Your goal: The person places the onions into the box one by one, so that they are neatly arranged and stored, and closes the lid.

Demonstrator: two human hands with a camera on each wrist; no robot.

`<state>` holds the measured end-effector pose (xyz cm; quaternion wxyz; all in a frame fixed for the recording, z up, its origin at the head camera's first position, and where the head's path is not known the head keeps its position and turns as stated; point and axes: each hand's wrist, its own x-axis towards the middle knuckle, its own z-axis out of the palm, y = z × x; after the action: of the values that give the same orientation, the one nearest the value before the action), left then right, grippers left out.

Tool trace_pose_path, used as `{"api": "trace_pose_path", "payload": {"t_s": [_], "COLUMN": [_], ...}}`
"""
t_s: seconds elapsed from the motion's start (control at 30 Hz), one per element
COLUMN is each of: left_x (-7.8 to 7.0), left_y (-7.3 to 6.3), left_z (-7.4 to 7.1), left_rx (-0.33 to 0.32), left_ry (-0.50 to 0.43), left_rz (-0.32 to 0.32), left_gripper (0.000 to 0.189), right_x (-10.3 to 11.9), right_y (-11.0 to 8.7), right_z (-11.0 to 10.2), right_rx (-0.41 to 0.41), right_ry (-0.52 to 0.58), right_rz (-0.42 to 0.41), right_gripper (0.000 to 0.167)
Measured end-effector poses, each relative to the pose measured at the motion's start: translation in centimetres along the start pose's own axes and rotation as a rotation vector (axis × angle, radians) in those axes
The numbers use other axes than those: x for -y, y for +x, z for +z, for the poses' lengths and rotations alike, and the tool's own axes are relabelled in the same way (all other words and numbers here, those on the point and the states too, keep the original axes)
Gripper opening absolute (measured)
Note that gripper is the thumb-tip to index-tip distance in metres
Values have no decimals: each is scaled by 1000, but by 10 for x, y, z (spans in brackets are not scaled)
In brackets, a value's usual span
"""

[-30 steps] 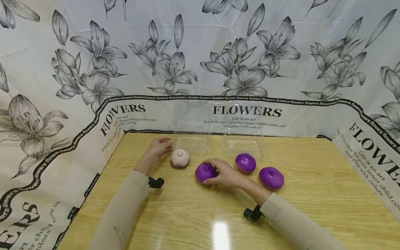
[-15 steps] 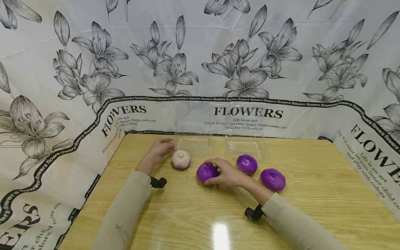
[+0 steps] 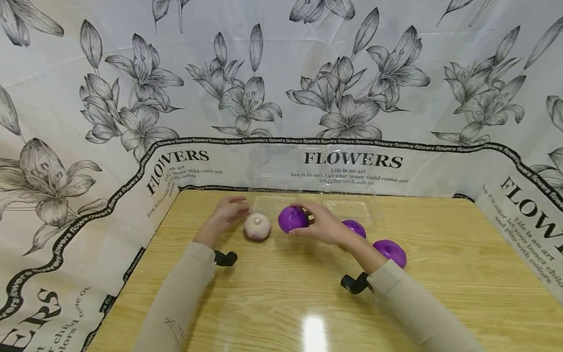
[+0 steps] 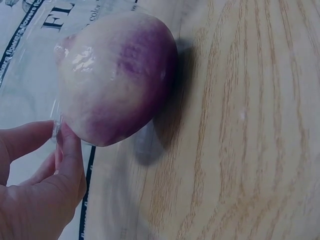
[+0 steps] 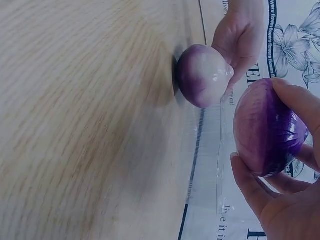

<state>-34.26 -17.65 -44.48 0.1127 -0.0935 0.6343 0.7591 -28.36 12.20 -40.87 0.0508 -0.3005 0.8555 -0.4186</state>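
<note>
My right hand (image 3: 323, 224) grips a purple onion (image 3: 291, 219) between thumb and fingers. In the right wrist view this onion (image 5: 267, 127) is raised off the table, pink on one half and deep violet on the other. To its left a whitish onion with purple patches (image 3: 257, 227) sits on the table. Beside that one is my left hand (image 3: 229, 215). Close up in the left wrist view, its thumb and fingertips pinch the edge of clear plastic (image 4: 57, 125), part of the left clear box (image 3: 264, 203) behind the whitish onion.
Another clear plastic box (image 3: 352, 208) stands at the back, its raised lid against the printed cloth (image 3: 237, 168). Two more purple onions lie to the right: one (image 3: 355, 228) partly behind my right wrist, the other (image 3: 391, 252) beside the forearm. The wooden table (image 3: 272, 303) continues in front.
My right hand has lifted the purple onion and carried it away from me, toward the left box. My left hand stays beside the whitish onion.
</note>
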Motion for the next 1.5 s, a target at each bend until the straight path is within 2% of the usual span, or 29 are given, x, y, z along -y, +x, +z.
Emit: {"api": "trace_pose_path", "payload": {"t_s": [0.27, 0.43, 0.73, 1.03, 1.5], "left_x": [2, 1, 4, 2, 3], "left_y": [0, -1, 0, -1, -5], "left_z": [1, 2, 2, 1, 3], "left_rx": [21, 12, 4, -4, 10], "left_ry": [6, 10, -17, 5, 6], "left_rz": [-5, -12, -7, 5, 46], "left_gripper": [59, 57, 58, 57, 56], "right_x": [3, 2, -6, -16, -20], "right_y": [16, 32, 59, 84, 106], "right_z": [1, 4, 15, 28, 42], "right_rx": [-54, -117, -170, -188, -170], "right_ry": [-38, -89, -113, -98, -87], "right_rz": [9, 11, 52, 111, 137], "right_gripper": [76, 76, 73, 84, 76]}}
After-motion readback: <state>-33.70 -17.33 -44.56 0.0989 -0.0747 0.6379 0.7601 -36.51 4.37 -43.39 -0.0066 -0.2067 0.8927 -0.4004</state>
